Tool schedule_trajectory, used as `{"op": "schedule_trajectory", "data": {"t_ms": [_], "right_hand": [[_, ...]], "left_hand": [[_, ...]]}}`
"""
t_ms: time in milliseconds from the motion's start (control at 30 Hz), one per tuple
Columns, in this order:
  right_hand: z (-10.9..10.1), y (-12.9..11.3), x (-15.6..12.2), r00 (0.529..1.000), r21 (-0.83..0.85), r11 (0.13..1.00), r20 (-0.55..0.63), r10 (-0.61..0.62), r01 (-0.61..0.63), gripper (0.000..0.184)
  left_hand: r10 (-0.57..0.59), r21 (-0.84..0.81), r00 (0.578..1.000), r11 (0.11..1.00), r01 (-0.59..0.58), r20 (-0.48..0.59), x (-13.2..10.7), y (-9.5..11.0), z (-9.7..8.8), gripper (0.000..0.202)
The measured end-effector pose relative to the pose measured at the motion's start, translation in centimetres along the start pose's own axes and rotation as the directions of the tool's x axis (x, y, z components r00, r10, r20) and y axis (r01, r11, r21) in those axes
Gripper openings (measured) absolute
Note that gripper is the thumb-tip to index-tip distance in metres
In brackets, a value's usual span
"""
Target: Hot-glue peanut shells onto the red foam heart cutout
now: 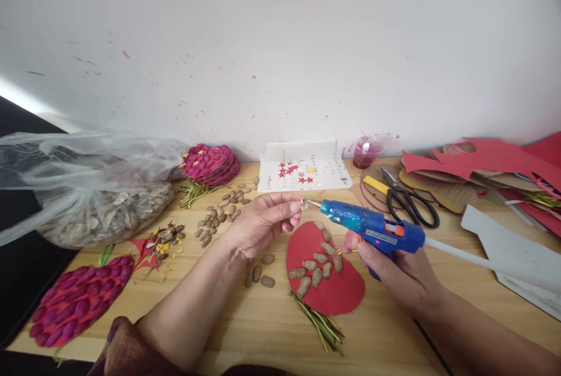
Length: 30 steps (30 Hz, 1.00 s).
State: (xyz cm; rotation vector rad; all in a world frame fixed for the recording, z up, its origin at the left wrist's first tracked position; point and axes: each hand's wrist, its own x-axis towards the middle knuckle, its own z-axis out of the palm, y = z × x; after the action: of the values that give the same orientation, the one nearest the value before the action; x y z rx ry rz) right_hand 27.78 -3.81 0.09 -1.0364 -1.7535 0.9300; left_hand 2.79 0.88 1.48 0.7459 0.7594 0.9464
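Observation:
My right hand (394,273) grips a blue glue gun (377,227), a finger on its orange trigger and a long white glue stick (460,252) coming out of its back. The metal nozzle points left at a small pale peanut shell (305,204), pinched between the thumb and fingers of my left hand (269,221). Most of that shell is hidden by the fingers. Below both hands lies a red heart-shaped card (346,300) with several peanut shells (316,276) on it. A bundle of green stems (322,326) sticks out at its near end.
Loose peanut shells (223,210) lie left of centre, near a plastic bag of shells (105,212). Purple decorated pieces (83,300) sit at left and back. Paper with small stars (302,168), a cup of purple paint (366,151), scissors (409,200) and red cardboard offcuts (495,159) line the back.

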Motion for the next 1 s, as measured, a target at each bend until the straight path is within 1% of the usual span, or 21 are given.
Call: {"op": "schedule_trajectory", "data": {"t_ms": [167,300,400,700,833,1000], "right_hand": [[0.02,-0.06,0.05,1.000,0.019,1.000,0.010,0.010,-0.010,0.023],[-0.14,-0.04,-0.12,0.999,0.043,0.999,0.044,-0.010,0.008,0.020],[-0.26,-0.07,-0.18,0.997,0.035,0.998,0.068,-0.047,0.045,0.019],[-0.26,-0.33,-0.17,0.996,0.008,0.999,0.087,-0.033,0.033,0.017],[-0.37,0.03,-0.45,0.995,-0.006,1.000,0.102,-0.009,0.010,0.017],[-0.36,0.47,-0.60,0.994,0.021,1.000,0.109,-0.004,0.002,0.015]], "left_hand": [[0.014,-0.015,0.999,1.000,-0.014,-0.038,-0.06,0.28,-0.17,0.028],[0.027,-0.026,0.998,0.999,-0.029,-0.061,0.00,0.36,-0.13,0.030],[0.022,-0.028,0.998,0.999,-0.024,-0.056,0.02,0.32,-0.09,0.030],[0.017,-0.037,0.999,0.999,-0.018,-0.042,0.06,0.16,-0.12,0.030],[0.020,-0.040,0.999,0.999,-0.021,-0.039,0.10,0.18,-0.07,0.030],[0.020,-0.034,0.999,0.999,-0.021,-0.039,0.05,0.32,-0.06,0.030]]}}
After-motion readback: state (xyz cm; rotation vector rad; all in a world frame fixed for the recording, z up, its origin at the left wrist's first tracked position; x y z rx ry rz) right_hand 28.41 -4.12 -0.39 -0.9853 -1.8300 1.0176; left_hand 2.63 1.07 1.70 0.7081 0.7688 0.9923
